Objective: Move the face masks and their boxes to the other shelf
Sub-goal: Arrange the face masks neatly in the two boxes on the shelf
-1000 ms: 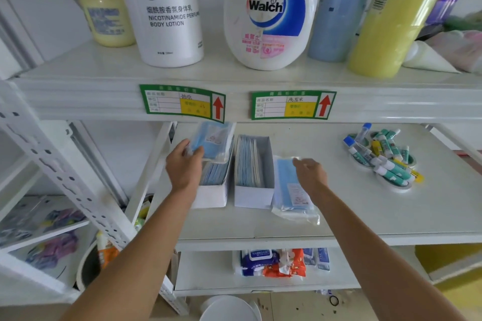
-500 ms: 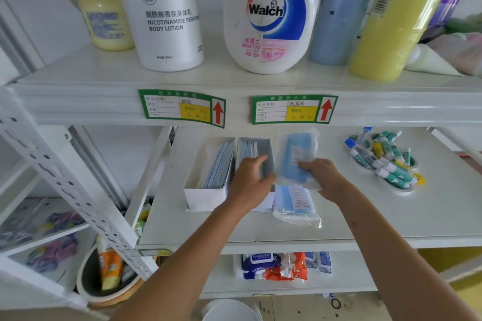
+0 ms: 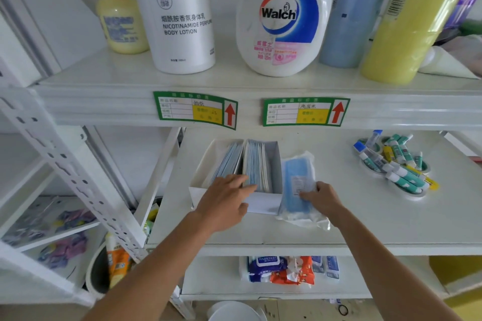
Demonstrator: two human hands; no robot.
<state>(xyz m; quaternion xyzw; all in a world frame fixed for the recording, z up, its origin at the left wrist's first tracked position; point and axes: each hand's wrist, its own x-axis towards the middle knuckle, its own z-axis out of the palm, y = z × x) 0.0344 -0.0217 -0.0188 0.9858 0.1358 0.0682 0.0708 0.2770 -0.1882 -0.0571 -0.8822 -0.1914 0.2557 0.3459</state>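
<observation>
Your left hand [image 3: 225, 202] has left the first box and come across to the front edge of the right mask box [image 3: 263, 180], fingers spread over its rim, resting on it rather than clamped; the loose pack it carried a second ago is gone from it, likely dropped into the left mask box [image 3: 208, 164]; your right hand [image 3: 322, 198] has brought its bagged mask pack [image 3: 297, 182] back down, and now presses it flat on the middle shelf [image 3: 365, 216] on top of another pack, just beside the right box; fingers lie on it, not closed around it. Net: loose masks consolidated, both boxes side by side, still on this shelf; nothing transferred yet; looks like you're staging to lift a box next.
</observation>
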